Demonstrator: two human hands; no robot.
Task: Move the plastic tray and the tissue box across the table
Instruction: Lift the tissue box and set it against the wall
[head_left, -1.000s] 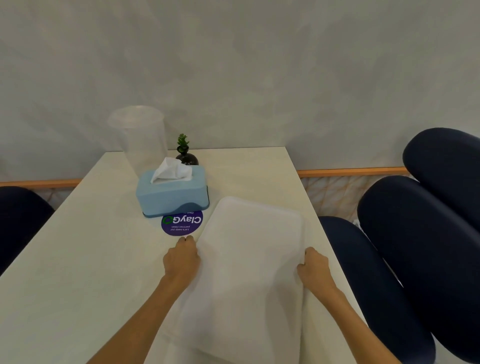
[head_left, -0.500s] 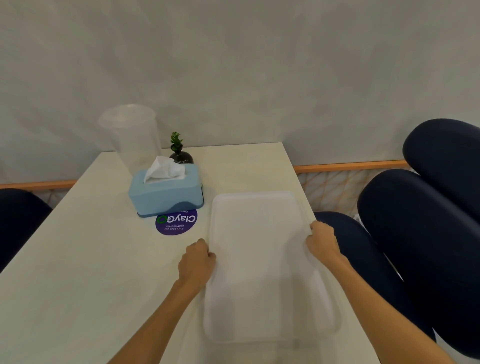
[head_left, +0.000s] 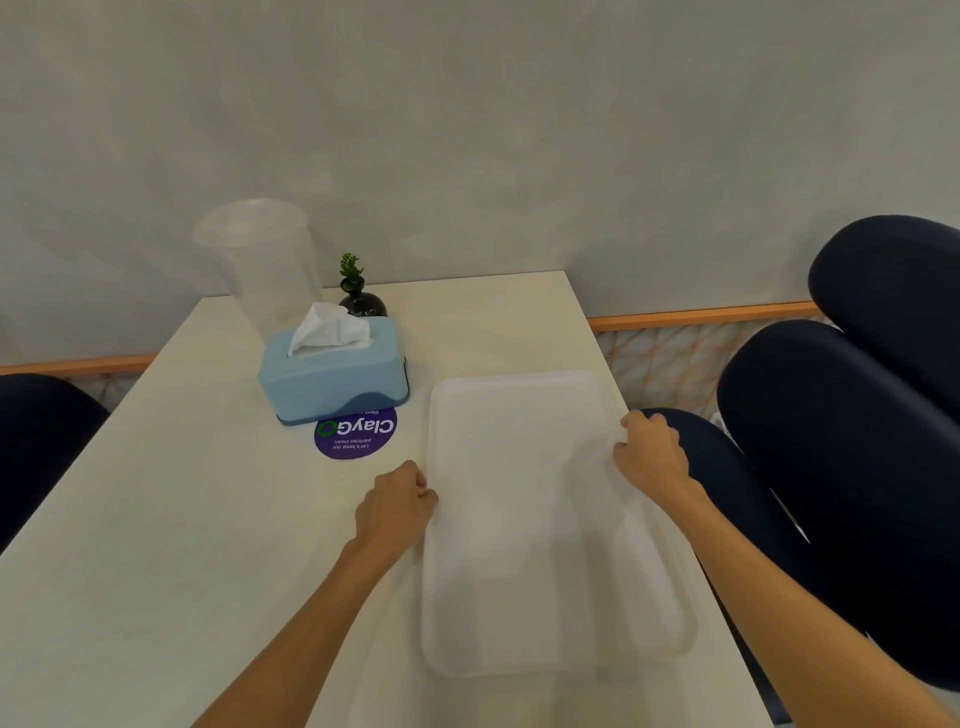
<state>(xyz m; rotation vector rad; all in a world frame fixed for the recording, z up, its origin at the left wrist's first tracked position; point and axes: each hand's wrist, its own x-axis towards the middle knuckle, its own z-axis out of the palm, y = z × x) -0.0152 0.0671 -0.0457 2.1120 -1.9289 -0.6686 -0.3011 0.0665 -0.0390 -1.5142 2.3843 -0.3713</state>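
Note:
A translucent white plastic tray (head_left: 524, 525) lies lengthwise on the right half of the white table (head_left: 171, 519), its right side reaching the table's edge. My left hand (head_left: 397, 506) grips the tray's left rim. My right hand (head_left: 649, 452) grips its right rim. A light blue tissue box (head_left: 335, 376), with a white tissue sticking out of the top, stands left of the tray's far end, apart from both hands.
A round purple sticker (head_left: 356, 434) lies in front of the tissue box. Behind the box are a clear plastic container (head_left: 260, 267) and a small plant in a dark vase (head_left: 358, 296). Dark blue chairs (head_left: 841, 441) crowd the right edge; another chair (head_left: 36, 441) is at left.
The tray has shifted to the right and away from me, and both hands went with it, still holding its rims. The tissue box has stayed where it was.

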